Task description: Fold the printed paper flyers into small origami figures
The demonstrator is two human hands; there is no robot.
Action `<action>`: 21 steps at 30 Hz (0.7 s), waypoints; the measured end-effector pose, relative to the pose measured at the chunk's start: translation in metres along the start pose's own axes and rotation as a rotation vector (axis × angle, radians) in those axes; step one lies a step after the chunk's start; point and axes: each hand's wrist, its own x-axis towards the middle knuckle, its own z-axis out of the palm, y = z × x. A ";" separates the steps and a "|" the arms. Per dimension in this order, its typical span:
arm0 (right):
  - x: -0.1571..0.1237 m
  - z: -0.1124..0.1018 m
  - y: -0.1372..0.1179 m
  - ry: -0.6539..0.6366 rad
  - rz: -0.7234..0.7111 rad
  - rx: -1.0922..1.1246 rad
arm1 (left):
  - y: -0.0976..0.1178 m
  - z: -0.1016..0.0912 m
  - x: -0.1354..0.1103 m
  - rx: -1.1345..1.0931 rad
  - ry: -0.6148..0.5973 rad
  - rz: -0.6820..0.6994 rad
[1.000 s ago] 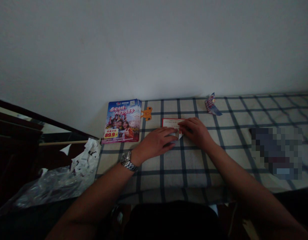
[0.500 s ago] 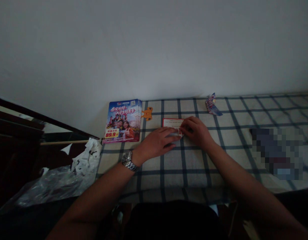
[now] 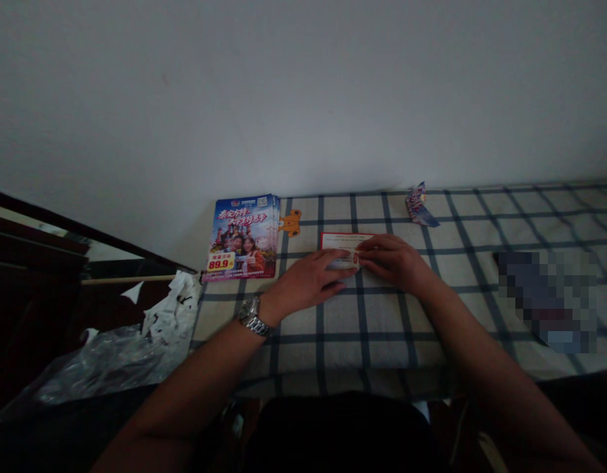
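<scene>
A small sheet of printed paper (image 3: 340,241), white with a red border, lies on the checked cloth before me. My left hand (image 3: 311,279), with a metal watch (image 3: 253,316) at the wrist, rests on its lower left part, fingers spread. From the other side my right hand (image 3: 395,263) reaches over the paper's right part, its fingers stretched out and lying on it. Both hands' fingertips nearly meet near a small red mark. Part of the sheet is hidden under the fingers, so I cannot tell whether it is folded.
Left on the checked cloth (image 3: 303,348) sits a stack of colourful flyers (image 3: 242,236) beside an orange bear figure (image 3: 290,223). A folded flyer piece (image 3: 420,205) stands near the wall. A blurred-out dark object (image 3: 544,302) lies right. Clear plastic (image 3: 116,361) and torn paper (image 3: 173,305) are at lower left.
My right hand has gone from a pinch at the paper's right side to flatter, stretched fingers, moving slightly right and down. My left hand stays nearly in place.
</scene>
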 end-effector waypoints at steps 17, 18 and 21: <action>-0.003 0.000 -0.001 -0.092 -0.029 -0.035 | -0.005 -0.006 -0.007 -0.020 -0.025 0.041; -0.003 0.001 -0.001 -0.096 -0.029 -0.041 | -0.005 -0.006 -0.007 -0.019 -0.020 0.043; -0.003 0.002 -0.001 -0.107 -0.021 -0.051 | -0.005 -0.005 -0.006 -0.013 -0.014 0.049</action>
